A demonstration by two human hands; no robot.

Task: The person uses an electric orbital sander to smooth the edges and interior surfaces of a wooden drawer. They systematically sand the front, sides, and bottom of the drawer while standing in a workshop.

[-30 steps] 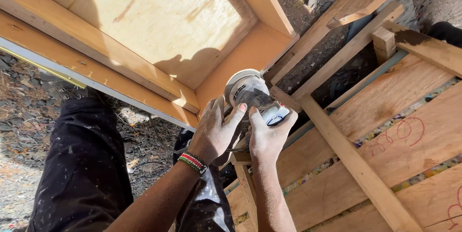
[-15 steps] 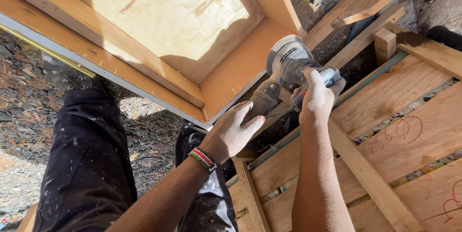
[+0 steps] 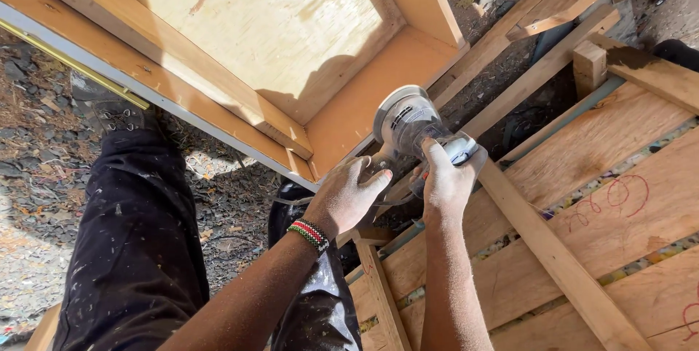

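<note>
Right hand (image 3: pixel 445 183) gripping angle grinder (image 3: pixel 411 127) body, fingers closed around it; left hand (image 3: pixel 347 196) clasping its side handle, disc pressing against wooden frame (image 3: pixel 364 107) edge.

Sander (image 3: pixel 408 121) on frame corner (image 3: pixel 368 107), slats (image 3: pixel 582 176) right.

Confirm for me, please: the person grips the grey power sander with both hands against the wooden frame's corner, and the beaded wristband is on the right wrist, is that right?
Not quite: the beaded wristband is on the left wrist, not the right, as the head view shows. The rest holds: the left hand and the right hand both grip the grey power sander at the corner of the wooden frame.
</note>
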